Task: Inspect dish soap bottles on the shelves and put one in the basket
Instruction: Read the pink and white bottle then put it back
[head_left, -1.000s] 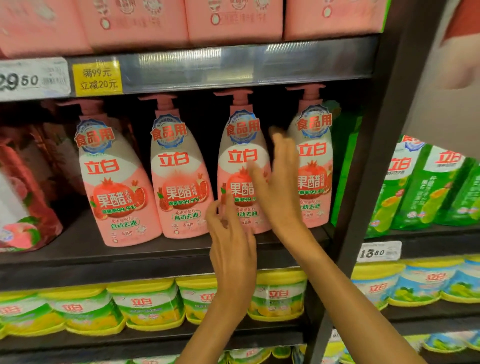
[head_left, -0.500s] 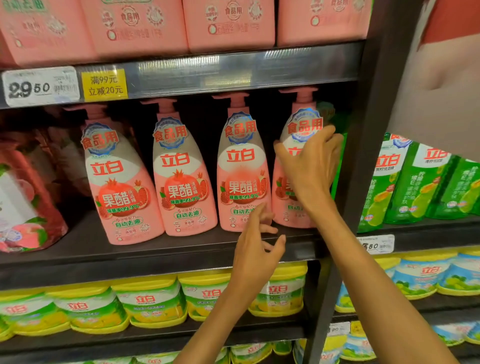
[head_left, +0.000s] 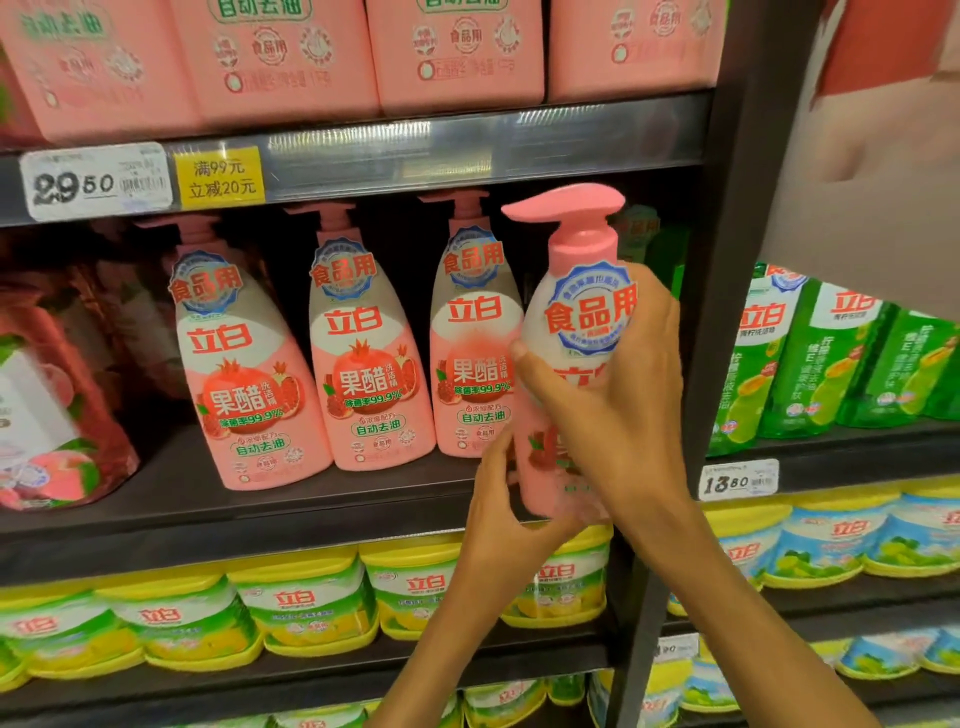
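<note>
- Here, the right hand (head_left: 618, 410) grips a pink pump bottle (head_left: 569, 322), lifted off the shelf (head_left: 311, 519) and held in front of its right end, near the dark upright post (head_left: 727, 260).
- Its thumb (head_left: 535, 366) presses across the bottle's front just below the round blue-edged label; the other fingers (head_left: 657, 312) wrap around the right side and back, so the body sits between thumb and fingers.
- The left hand (head_left: 506, 512) cups the bottle's bottom from the left, fingers curled against the lower side and under the base.
- The bottle stands nearly upright, its pump head (head_left: 563, 205) pointing left and reaching up to the edge of the shelf above.
- Three matching pink bottles (head_left: 363, 364) stand in a row on the shelf to the left, apart from both hands.
- A red refill pouch (head_left: 47, 395) leans at the far left of that shelf.
- Yellow-lidded tubs (head_left: 306, 603) line the shelf below; green pouches (head_left: 831, 358) fill the bay to the right of the post.
- Pink boxes (head_left: 280, 57) sit on the top shelf, above a white price tag (head_left: 96, 181) and a yellow promo tag (head_left: 221, 176).
</note>
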